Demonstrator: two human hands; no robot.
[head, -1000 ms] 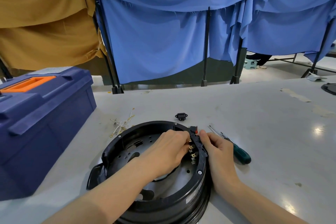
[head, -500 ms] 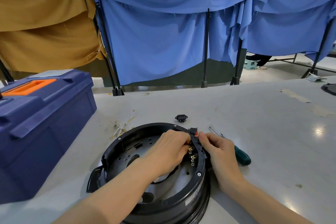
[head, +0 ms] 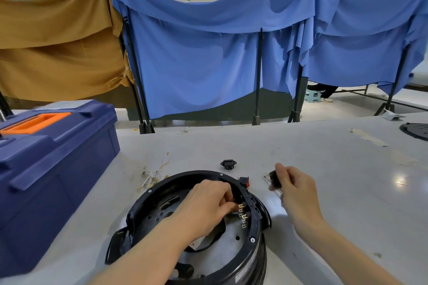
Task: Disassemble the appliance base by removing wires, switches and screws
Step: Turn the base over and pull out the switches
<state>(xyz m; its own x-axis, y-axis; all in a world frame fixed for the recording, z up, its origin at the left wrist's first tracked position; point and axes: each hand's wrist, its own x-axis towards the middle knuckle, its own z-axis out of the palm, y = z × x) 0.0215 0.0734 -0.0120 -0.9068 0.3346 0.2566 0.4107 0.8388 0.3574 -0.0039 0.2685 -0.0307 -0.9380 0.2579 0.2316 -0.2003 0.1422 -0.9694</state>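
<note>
The round black appliance base (head: 162, 192) lies open side up on the grey table, close to me. My left hand (head: 203, 206) reaches inside it, fingers curled round the back of a switch at the inner right rim, just above a row of brass terminals (head: 243, 215). A red rocker switch (head: 246, 181) sits in the rim's outer face. My right hand (head: 298, 194) is raised to the right of the base and pinches a small black switch (head: 275, 178), free of the rim.
A black socket part (head: 228, 164) and a bundle of pale loose wires (head: 151, 172) lie behind the base. A blue toolbox (head: 53, 162) stands at the left. The screwdriver is mostly hidden under my right hand. A black disc (head: 416, 131) lies far right.
My right hand has left the rim and moved right and up, now holding a small black switch. My left hand stays at the inner rim. The view has tilted up slightly.
</note>
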